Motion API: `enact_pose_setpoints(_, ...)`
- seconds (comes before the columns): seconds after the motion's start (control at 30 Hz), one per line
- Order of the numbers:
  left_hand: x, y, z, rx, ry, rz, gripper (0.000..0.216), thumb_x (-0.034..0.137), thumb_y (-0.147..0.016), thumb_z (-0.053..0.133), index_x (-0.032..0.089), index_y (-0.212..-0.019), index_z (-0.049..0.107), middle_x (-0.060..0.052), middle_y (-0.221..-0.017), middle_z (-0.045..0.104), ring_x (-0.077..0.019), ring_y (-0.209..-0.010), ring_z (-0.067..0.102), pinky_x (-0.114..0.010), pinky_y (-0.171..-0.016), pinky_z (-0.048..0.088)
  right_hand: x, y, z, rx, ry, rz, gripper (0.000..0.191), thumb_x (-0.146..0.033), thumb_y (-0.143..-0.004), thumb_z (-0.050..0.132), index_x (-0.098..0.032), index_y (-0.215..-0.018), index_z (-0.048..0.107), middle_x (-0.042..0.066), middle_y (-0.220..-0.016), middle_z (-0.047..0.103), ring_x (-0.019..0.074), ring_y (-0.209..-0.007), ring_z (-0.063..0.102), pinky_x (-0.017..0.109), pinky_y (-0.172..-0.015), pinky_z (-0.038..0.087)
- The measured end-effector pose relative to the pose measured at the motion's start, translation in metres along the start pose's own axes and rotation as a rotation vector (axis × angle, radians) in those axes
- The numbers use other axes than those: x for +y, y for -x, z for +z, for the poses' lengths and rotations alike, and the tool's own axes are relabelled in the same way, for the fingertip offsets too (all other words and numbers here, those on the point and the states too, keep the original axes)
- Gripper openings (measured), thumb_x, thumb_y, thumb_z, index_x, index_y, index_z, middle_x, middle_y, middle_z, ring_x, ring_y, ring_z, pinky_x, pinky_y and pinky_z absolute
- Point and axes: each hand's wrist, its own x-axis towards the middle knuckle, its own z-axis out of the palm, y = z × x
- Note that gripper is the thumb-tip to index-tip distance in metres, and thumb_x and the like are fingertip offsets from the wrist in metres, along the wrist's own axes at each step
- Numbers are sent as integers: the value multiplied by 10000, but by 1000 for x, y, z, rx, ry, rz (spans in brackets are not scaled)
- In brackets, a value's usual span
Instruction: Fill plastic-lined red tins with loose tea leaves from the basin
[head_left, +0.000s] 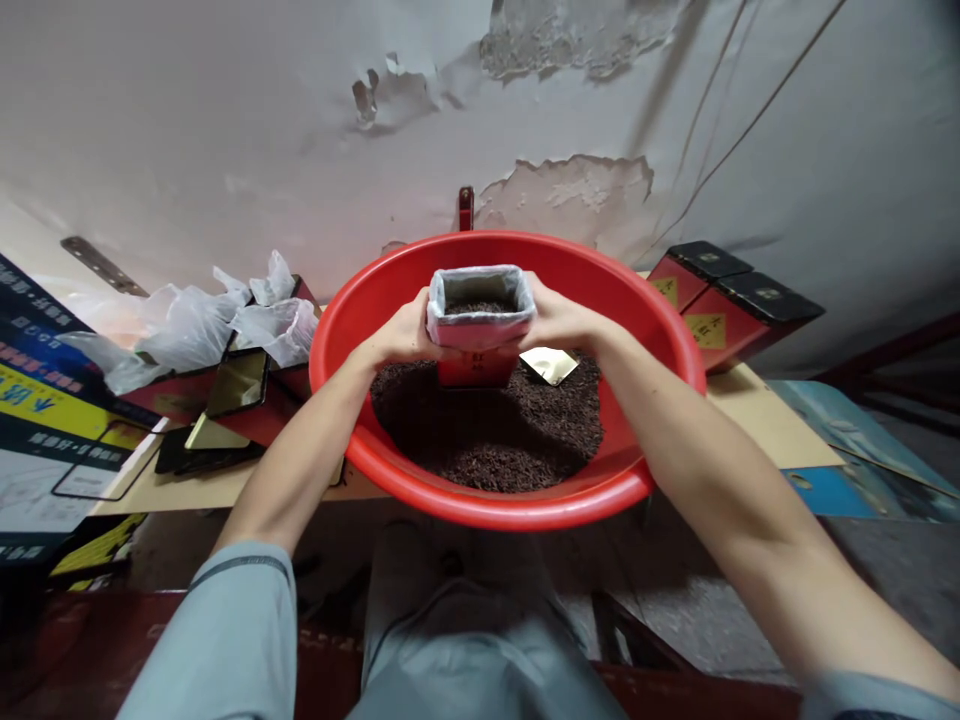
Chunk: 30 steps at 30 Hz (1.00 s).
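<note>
Grey-blue left sleeve [225, 625], nearside of red basin [517, 512]. Left hand [405, 328] and right hand [559, 318] clamp bag-lined red tin [475, 370] over it: probably stiff, light, best gripped by sides.

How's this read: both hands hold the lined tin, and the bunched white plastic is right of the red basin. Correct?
One slip: the bunched white plastic is left of the red basin, as the head view shows. The rest stands: left hand and right hand both hold the lined tin.
</note>
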Motion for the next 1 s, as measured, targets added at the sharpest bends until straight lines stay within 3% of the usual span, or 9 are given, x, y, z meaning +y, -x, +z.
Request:
enact_pose_setpoints(0.73,12,8,5,27,-86,-59,1086,519,-474,939,184,-1411,504,-162,-1364,667,-444,-1270,639,-582,-1109,519,4,3,-1,48,-7,25,1174,-470,-368,1046,-218,-1399,543,124,-1363,614,473,-1444,476,598,-1241,407)
enact_pose_setpoints(1.0,7,8,1,24,-48,-29,1036,509,-489,932,177,-1383,526,-160,-1306,700,-424,-1215,674,-592,-1070,532,-1,4,-1,30,23,-24,1141,-558,-433,1013,-263,-1423,528,120,-1390,614,455,-1412,514,616,-1234,415)
